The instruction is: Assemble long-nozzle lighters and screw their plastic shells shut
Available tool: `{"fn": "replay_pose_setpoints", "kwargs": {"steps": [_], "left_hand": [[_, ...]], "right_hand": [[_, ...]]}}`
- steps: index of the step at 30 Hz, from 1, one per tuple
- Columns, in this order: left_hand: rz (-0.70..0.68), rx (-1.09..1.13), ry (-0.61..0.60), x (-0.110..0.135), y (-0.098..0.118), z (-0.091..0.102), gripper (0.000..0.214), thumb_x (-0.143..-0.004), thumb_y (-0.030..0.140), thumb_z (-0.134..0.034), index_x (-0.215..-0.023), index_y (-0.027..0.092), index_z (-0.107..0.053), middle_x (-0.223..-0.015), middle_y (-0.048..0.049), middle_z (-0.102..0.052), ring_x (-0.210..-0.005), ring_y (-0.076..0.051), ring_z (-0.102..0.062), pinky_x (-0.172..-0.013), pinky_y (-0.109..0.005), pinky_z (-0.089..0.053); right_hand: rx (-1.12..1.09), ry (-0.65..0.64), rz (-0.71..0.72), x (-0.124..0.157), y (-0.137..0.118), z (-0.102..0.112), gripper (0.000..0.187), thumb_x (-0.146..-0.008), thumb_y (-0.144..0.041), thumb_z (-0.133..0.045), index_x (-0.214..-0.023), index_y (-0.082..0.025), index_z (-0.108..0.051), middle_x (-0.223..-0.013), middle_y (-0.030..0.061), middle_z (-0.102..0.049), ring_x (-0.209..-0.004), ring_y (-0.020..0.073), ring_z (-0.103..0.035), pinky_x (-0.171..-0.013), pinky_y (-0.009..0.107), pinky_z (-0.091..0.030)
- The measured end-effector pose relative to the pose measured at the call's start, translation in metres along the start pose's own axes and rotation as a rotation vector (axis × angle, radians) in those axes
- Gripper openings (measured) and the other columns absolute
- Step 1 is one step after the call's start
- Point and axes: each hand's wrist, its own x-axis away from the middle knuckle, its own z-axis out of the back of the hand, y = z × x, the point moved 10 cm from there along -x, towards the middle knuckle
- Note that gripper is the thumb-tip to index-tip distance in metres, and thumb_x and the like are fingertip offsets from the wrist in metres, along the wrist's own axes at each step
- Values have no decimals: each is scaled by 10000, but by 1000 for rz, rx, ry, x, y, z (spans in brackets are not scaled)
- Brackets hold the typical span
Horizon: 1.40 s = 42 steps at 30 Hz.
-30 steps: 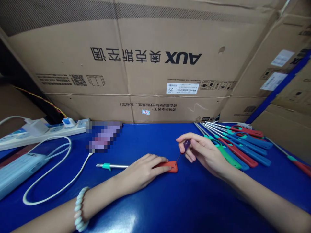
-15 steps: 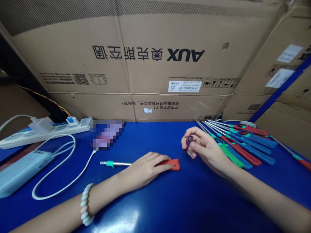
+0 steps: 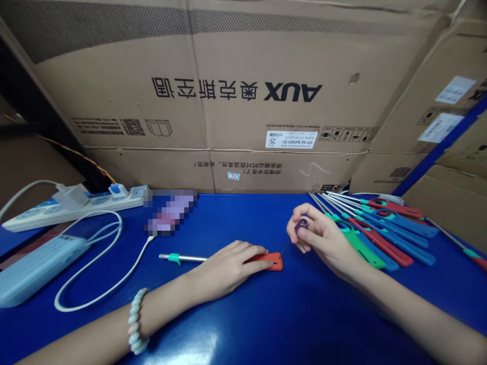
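A red long-necked lighter [image 3: 277, 262] lies across the blue table, its metal tube with a green collar pointing left. My left hand [image 3: 232, 268] is closed over its middle and presses it down, hiding the trigger part. In my right hand [image 3: 317, 230] is a small screwdriver [image 3: 302, 224] with a dark purple handle, pinched between thumb and fingers. Its thin shaft slants down to the left, and the tip meets the red handle's end, beside a dark slot. Whether the tip sits in an opening is too small to tell.
Several red, blue and green lighters [image 3: 391, 238] lie fanned out at the right. At the left are a white power strip [image 3: 102, 202], a light-blue power bank [image 3: 45, 268] and a phone [image 3: 171, 213] on a white cable [image 3: 114, 303]. A cardboard sheet [image 3: 236, 50] stands behind the table [image 3: 243, 324].
The screwdriver handle has tipped lower and to the right, with my right hand turning along with it. My left hand stays on the lighter. The view has shifted slightly.
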Motion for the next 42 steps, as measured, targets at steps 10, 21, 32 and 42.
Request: {"fn": "replay_pose_setpoints", "kwargs": {"steps": [10,21,32,42], "left_hand": [[-1,-11,11,1,0,2,383,-972,143,-354,-1343,221,-408,-1292,-83,-508,-1043,-209,-503,-890,-346,-411],[6,6,-9,0,-1,-2,404,-973,141,-356,-1364,237,-382,-1311,-78,-491,-1067,-211,-495,-907,-345,-403],[3,7,2,1,-1,0,394,-978,166,-364,-1366,235,-388,-1316,-81,-492,-1085,-214,-494,-915,-350,-408],[-3,20,44,0,1,4,414,-992,192,-346,-1399,269,-353,-1285,-81,-518,-1045,-200,-519,-885,-339,-421]], "right_hand": [[94,-55,0,2,-1,-6,227,-913,-391,-520,-997,-184,-562,-805,24,-606,-538,83,-468,-515,227,-391],[267,-43,73,3,-14,-3,193,-941,-317,-476,-1040,-199,-592,-854,40,-645,-561,92,-481,-534,233,-394],[1037,-206,-85,5,21,-11,89,-872,-249,-553,-912,-199,-491,-819,7,-580,-687,142,-519,-622,242,-370],[1205,-363,-153,12,55,-21,97,-940,-227,-421,-941,-178,-506,-910,69,-652,-787,198,-604,-662,267,-385]]}}
